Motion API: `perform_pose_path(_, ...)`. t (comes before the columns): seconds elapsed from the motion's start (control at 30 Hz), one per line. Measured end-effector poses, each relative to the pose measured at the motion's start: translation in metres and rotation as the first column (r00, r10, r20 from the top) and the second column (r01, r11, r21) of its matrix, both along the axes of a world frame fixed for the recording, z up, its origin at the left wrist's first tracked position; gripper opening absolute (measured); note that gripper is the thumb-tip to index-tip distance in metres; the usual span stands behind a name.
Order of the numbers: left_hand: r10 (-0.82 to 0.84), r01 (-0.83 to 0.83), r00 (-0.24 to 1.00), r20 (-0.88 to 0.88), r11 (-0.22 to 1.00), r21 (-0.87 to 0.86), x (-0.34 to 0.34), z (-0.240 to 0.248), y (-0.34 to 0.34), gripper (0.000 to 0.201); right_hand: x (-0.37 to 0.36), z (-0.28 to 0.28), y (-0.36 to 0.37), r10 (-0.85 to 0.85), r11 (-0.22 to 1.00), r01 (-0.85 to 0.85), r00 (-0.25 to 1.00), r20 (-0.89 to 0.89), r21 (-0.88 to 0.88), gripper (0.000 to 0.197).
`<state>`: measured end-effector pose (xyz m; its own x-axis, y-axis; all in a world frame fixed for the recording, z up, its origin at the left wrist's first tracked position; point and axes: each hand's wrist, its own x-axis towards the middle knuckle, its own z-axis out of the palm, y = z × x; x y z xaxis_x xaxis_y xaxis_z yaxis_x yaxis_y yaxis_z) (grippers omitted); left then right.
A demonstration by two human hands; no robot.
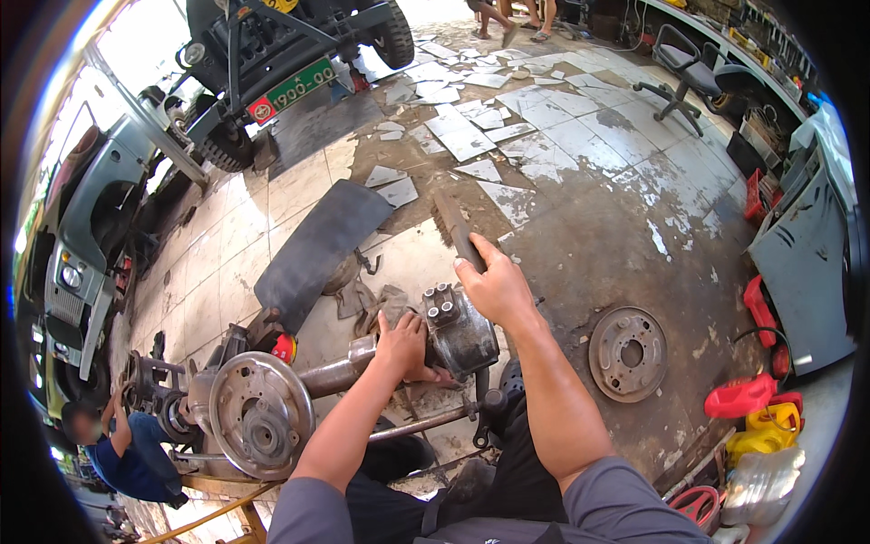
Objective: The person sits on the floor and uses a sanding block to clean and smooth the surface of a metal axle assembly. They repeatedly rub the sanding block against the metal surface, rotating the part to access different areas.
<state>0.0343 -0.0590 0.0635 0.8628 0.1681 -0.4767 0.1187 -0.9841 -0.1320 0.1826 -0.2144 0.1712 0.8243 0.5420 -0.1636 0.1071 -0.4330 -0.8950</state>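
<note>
In my right hand (497, 286) is a wire brush (460, 238), its fingers closed round the handle. The brush points up and away, with its bristles facing left, above the metal knuckle housing (469, 343) at the end of a vehicle axle (328, 377). My left hand (404, 348) is wrapped over the axle end just left of that housing; its fingertips are partly hidden. Several bolt heads (441, 302) stand on top of the housing. A round brake backing plate (243, 392) is mounted farther left on the axle. A steering rod (419, 424) runs below, nearer to me.
Another round plate (647, 370) lies on the floor at right. A dark curved panel (319, 238) and rags (388, 306) lie beyond the axle. Red (739, 396) and yellow containers (763, 437) stand at right. Another person (136, 458) crouches at far left.
</note>
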Motion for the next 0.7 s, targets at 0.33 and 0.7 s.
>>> perform_pose_path(0.33, -0.027, 0.024, 0.999, -0.028, 0.994, -0.106, 0.01, 0.003, 0.014, 0.123, 0.007, -0.014, -0.003, -0.05, 0.996, 0.045, 0.997, 0.056, 0.077, 0.062)
perform_pose_path(0.7, -0.02, -0.009, 0.982, -0.189, 0.988, -0.151, 0.029, 0.012, 0.022, 0.117, 0.004, -0.012, -0.004, -0.029, 0.996, 0.025, 0.999, 0.042, 0.084, 0.064)
